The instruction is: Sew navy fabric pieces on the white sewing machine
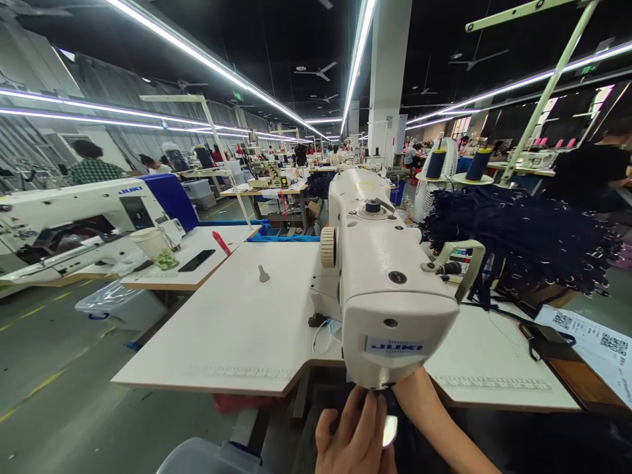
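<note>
Left hand (355,431) half-open, fingers up against the sewing machine (390,289) head's underside; right hand hidden behind it.

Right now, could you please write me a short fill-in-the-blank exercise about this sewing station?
1. The cream sewing machine carries the brand name ____ on its face.
2. Both hands, the left hand and the right hand, are under the machine's ____.
3. The two thread cones behind the machine are dark ____.
4. The pile of dark straps lies to the ____ of the machine.

Missing words: JUKI; head; blue; right
</note>
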The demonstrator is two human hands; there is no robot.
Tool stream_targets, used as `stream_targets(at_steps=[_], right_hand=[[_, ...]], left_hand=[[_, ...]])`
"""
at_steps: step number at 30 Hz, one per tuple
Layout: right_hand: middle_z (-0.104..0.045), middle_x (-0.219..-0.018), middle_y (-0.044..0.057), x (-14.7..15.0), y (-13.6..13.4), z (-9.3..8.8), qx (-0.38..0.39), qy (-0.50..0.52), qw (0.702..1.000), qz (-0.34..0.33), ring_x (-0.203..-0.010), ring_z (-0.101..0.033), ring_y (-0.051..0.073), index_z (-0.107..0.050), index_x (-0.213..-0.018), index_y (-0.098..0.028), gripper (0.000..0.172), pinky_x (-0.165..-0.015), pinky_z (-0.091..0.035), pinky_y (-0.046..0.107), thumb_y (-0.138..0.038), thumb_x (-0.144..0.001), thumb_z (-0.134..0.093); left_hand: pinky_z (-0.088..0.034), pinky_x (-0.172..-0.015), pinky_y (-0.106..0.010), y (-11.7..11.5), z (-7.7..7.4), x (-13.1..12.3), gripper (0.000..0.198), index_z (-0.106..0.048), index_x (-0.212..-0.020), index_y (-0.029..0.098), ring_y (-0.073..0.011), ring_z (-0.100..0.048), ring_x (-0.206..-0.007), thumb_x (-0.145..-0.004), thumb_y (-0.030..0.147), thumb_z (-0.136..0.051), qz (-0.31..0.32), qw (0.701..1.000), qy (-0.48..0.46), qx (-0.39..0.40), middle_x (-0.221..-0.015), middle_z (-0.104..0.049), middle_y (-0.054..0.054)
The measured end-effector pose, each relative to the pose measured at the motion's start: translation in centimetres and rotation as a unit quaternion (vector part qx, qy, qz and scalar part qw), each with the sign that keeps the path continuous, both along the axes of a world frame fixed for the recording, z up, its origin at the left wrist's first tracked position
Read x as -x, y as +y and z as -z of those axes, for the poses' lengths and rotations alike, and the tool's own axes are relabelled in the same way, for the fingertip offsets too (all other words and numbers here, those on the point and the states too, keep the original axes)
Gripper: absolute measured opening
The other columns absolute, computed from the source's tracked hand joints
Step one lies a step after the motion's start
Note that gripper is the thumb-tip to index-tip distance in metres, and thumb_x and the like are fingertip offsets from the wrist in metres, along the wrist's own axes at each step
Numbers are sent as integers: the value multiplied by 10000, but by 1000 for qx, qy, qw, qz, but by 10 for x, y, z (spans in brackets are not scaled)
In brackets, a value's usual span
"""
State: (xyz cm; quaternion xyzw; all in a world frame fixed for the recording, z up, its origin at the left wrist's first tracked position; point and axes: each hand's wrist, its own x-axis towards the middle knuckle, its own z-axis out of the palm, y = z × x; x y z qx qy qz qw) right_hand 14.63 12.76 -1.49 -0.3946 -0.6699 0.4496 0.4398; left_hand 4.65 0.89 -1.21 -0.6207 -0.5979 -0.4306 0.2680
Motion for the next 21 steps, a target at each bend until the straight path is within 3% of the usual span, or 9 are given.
stream_targets(at_steps=[6, 14, 19, 21], right_hand=[[-757, -881, 67, -1, -9, -6, -13, 1, 1000, 4, -835, -706, 210, -720, -977, -164, 171, -708, -580, 321, -238, -844, -642], [-764, -809, 74, -4, -6, -5, -1, -25, 1000, -10, -816, -697, 269, -756, -922, -190, 234, -659, -578, 310, -229, -788, -568], [-765, -891, 90, -2, -11, -16, -6, -35, 999, -7, -867, -685, 277, -744, -977, -181, 286, -756, -564, 335, -215, -779, -541], [-764, -913, 95, -1, -13, -23, -15, -39, 999, -10, -867, -686, 276, -736, -1003, -178, 301, -791, -556, 347, -231, -778, -543]], left_hand=[[-320, -778, -379, 3, 0, 0, 375, -665, -992, 269, -113, -694, -850, -1013, 415, -320, -1, 1000, 9, -18, -917, -756, 67], [-317, -807, -380, -1, 0, 2, 371, -667, -1028, 277, -114, -682, -891, -1017, 424, -327, 3, 1000, 8, 17, -953, -752, 63], [-331, -751, -366, 6, 0, 3, 373, -675, -972, 265, -92, -687, -814, -1008, 424, -341, -25, 998, 34, -42, -902, -754, 96], [-334, -705, -347, 7, 1, 6, 321, -673, -928, 261, -75, -687, -779, -1007, 347, -374, -41, 996, 53, -66, -869, -752, 116]])
